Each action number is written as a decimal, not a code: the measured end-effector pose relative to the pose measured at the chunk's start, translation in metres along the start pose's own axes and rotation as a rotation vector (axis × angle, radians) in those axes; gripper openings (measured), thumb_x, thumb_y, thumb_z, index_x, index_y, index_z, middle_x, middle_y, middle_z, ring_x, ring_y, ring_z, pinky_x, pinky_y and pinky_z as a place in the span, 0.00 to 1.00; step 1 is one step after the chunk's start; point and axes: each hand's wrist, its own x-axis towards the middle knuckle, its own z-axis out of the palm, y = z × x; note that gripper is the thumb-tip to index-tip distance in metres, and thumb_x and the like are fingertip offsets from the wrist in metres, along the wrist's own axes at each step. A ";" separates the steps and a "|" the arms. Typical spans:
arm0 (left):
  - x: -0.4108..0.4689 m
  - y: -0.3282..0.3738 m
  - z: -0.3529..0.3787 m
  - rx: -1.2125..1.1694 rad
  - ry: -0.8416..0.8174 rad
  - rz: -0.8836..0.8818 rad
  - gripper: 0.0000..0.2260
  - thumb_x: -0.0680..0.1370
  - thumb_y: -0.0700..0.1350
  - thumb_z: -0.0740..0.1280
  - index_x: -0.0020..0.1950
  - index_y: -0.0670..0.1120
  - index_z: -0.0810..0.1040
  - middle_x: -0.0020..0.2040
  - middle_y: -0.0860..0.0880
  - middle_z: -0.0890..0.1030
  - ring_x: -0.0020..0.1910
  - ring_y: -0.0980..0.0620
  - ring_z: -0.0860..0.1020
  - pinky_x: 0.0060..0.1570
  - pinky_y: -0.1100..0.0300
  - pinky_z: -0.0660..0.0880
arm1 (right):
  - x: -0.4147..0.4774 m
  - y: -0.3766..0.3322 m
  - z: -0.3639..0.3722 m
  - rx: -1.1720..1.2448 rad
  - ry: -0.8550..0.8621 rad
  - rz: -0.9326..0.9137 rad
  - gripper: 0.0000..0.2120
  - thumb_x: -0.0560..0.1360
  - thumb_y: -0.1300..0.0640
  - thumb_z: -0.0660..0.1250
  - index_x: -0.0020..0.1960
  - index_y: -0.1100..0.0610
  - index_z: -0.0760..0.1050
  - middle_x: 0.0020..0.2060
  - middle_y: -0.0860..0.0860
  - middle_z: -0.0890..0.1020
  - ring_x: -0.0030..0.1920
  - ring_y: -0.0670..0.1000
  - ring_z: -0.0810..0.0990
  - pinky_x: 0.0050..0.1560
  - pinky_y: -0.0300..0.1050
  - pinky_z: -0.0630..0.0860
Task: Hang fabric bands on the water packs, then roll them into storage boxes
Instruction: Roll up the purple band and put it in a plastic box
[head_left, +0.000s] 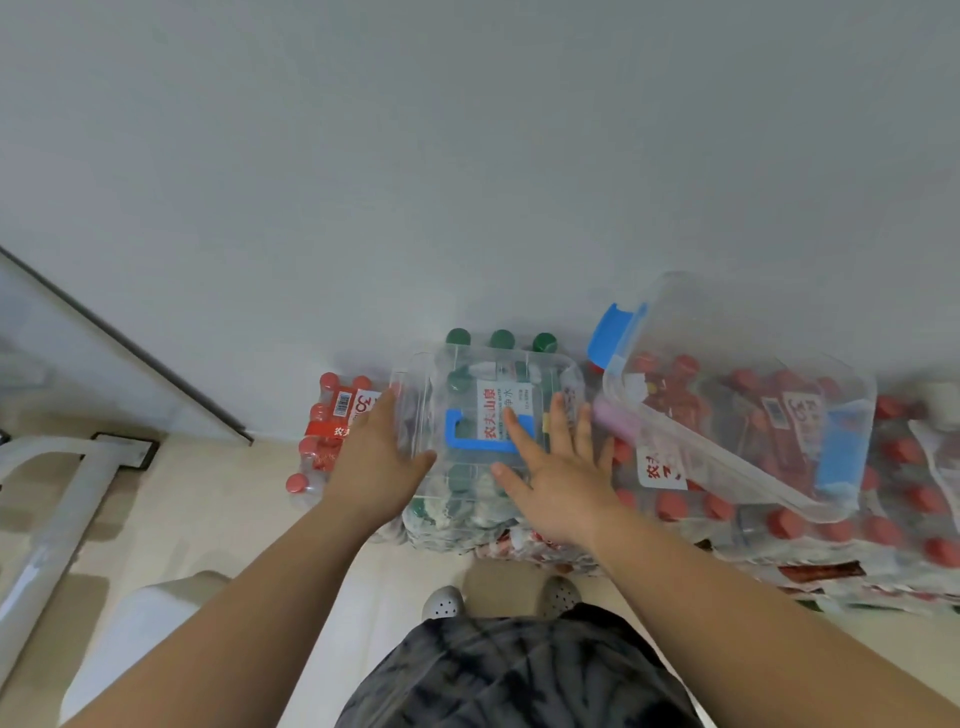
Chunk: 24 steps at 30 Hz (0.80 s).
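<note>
A clear storage box (488, 374) with a blue handle (470, 441) on its lid sits on a pack of green-capped water bottles (501, 340) against the wall. My left hand (376, 457) lies with straight fingers along the box's left side. My right hand (558, 467) rests flat on the lid, fingers spread, partly covering the handle. A second clear box (727, 389) with blue latches lies tilted on the red-capped water packs (779, 519) to the right. A pale pink band (615, 418) shows at that box's lower left edge.
Another red-capped bottle pack (324, 441) stands left of the box. A white rail and frame (52, 499) run along the left. A white object (124, 634) stands near my left arm. My shoes (498, 600) are on the tiled floor below the packs.
</note>
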 end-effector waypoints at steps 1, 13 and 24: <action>0.000 0.000 -0.001 -0.011 0.001 0.007 0.38 0.73 0.49 0.75 0.79 0.52 0.60 0.73 0.48 0.73 0.71 0.47 0.71 0.66 0.50 0.72 | 0.000 -0.001 0.001 0.002 -0.007 -0.001 0.32 0.80 0.29 0.45 0.77 0.31 0.30 0.75 0.51 0.21 0.73 0.61 0.17 0.76 0.68 0.30; 0.000 -0.019 -0.030 -0.162 0.152 -0.043 0.28 0.79 0.41 0.61 0.78 0.53 0.60 0.74 0.50 0.70 0.56 0.46 0.78 0.54 0.46 0.79 | -0.028 -0.038 -0.015 0.554 0.225 -0.050 0.33 0.79 0.38 0.66 0.80 0.39 0.57 0.82 0.47 0.33 0.82 0.51 0.35 0.79 0.49 0.45; -0.025 0.039 -0.068 -0.295 0.403 0.154 0.28 0.82 0.41 0.60 0.81 0.52 0.57 0.74 0.53 0.70 0.60 0.55 0.75 0.63 0.55 0.72 | -0.070 -0.047 -0.071 0.534 0.577 -0.210 0.35 0.76 0.41 0.71 0.79 0.44 0.61 0.83 0.49 0.39 0.81 0.49 0.31 0.82 0.52 0.41</action>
